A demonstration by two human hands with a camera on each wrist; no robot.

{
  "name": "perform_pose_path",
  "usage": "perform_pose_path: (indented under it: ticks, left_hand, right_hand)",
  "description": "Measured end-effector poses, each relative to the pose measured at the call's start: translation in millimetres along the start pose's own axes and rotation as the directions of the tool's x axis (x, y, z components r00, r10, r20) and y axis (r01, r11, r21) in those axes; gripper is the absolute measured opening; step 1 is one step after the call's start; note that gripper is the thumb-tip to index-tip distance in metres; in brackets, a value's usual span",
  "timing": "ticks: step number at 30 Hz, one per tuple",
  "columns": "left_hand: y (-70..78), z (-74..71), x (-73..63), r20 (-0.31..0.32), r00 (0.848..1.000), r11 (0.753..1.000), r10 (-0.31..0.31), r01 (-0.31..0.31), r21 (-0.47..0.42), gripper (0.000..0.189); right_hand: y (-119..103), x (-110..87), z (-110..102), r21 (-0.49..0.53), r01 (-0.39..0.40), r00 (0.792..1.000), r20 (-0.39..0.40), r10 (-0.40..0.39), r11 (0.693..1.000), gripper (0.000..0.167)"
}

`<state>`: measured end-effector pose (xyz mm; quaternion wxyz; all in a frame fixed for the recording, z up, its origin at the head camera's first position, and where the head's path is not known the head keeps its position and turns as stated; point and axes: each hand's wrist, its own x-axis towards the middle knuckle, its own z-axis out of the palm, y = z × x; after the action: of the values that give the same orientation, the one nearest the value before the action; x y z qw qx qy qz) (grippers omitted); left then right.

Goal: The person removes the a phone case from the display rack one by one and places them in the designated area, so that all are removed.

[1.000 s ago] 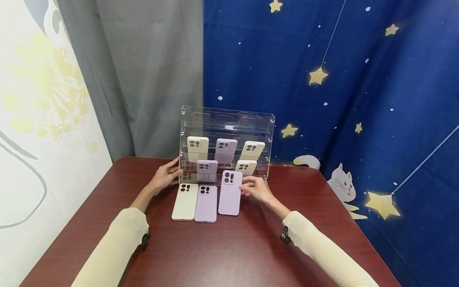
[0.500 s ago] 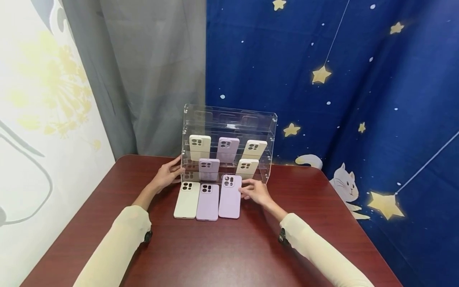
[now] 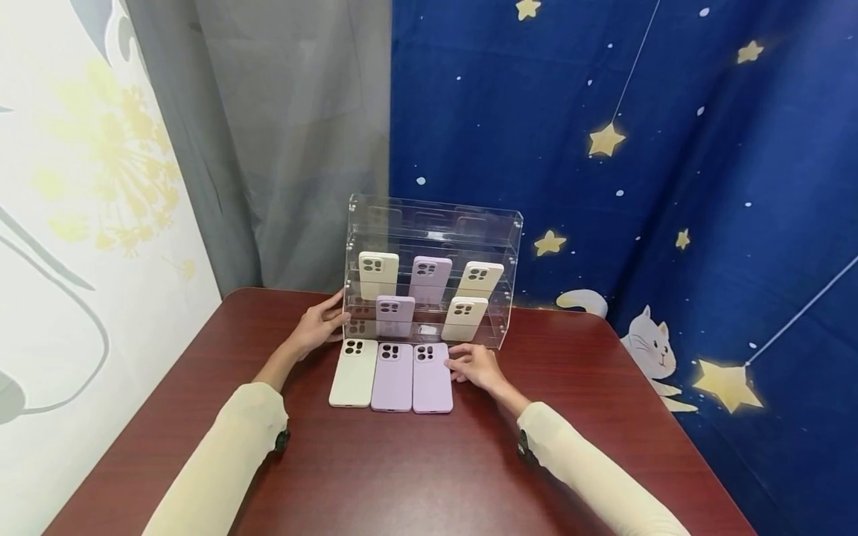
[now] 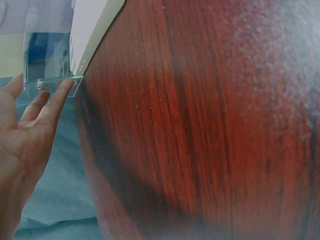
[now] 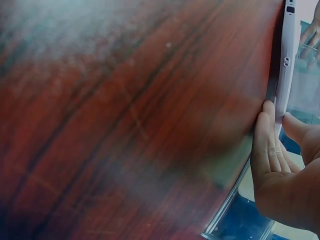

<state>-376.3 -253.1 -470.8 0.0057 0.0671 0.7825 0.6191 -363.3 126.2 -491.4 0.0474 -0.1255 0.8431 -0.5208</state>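
Note:
A clear acrylic tiered stand point(image 3: 434, 234) holds several cream and lilac phone cases, backs facing forward. On the table in front lie a cream case point(image 3: 353, 376), a lilac case point(image 3: 392, 380) and a second lilac phone case point(image 3: 432, 383), side by side. My right hand point(image 3: 477, 368) pinches that last case by its right edge, thumb above and fingers low along its side in the right wrist view. With extended fingers, my left hand point(image 3: 315, 327) touches the stand's left side panel; the left wrist view shows fingertips against the panel's bottom edge.
The stand's middle tier carries a cream case point(image 3: 378, 277), a lilac case point(image 3: 430, 280) and another cream case point(image 3: 480, 278). Below are a lilac one point(image 3: 395, 316) and a cream one point(image 3: 465, 318). Curtains hang behind the dark red table point(image 3: 375, 476).
My right hand has lowered the lilac case from tilted in front of the stand to flat beside the other two. My left hand stays at the stand; the head view has shifted slightly.

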Motion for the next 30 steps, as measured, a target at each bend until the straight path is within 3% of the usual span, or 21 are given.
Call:
perform_pose_path:
  ticks: [13,21,30]
  left_hand:
    - [-1.4,0.0,3.2,0.019,1.000,0.998,-0.013,0.014,-0.054,0.070]
    - [-0.1,-3.5,1.0,-0.008,1.000,0.999,-0.024,0.024,-0.021,0.070]
    - [-1.1,-1.5,2.5,0.026,1.000,0.998,-0.013,0.014,-0.054,0.070]
  right_hand:
    - [-2.5,3.9,-1.4,-0.060,0.017,0.999,-0.032,-0.019,0.998,0.025]
    - [-0.6,6.8,1.1,-0.131,0.049,0.996,-0.069,-0.058,0.990,0.027]
    - [3.0,4.4,-1.4,-0.168,0.087,0.990,-0.092,-0.103,0.982,0.028]
